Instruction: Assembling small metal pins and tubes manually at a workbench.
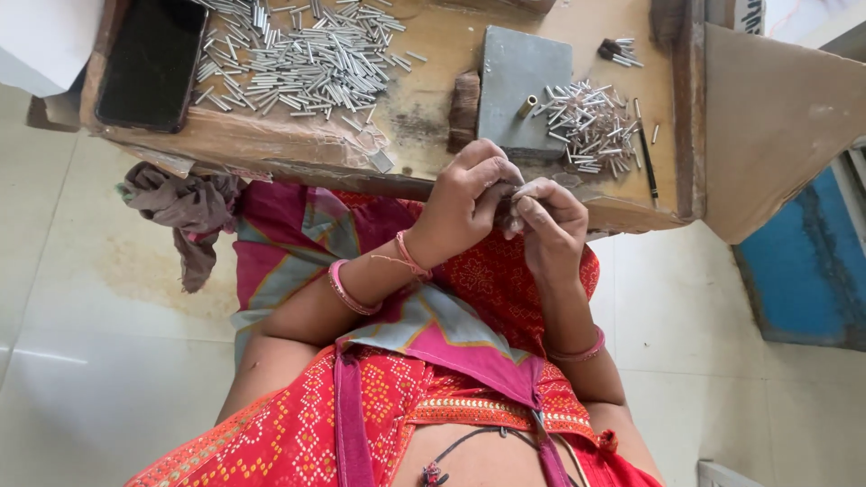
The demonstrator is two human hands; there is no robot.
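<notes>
Left hand (465, 194) and right hand (546, 221) are pinching together on something tiny, hidden by fingers (probably one of those metal pins (586, 122)), just over the table (433, 54) edge. I'd be keeping both grips tight and close.

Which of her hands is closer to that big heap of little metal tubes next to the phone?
Left. The left hand is just below the big heap of metal tubes, off to one side; the right hand lies beyond it, farther away.
</notes>
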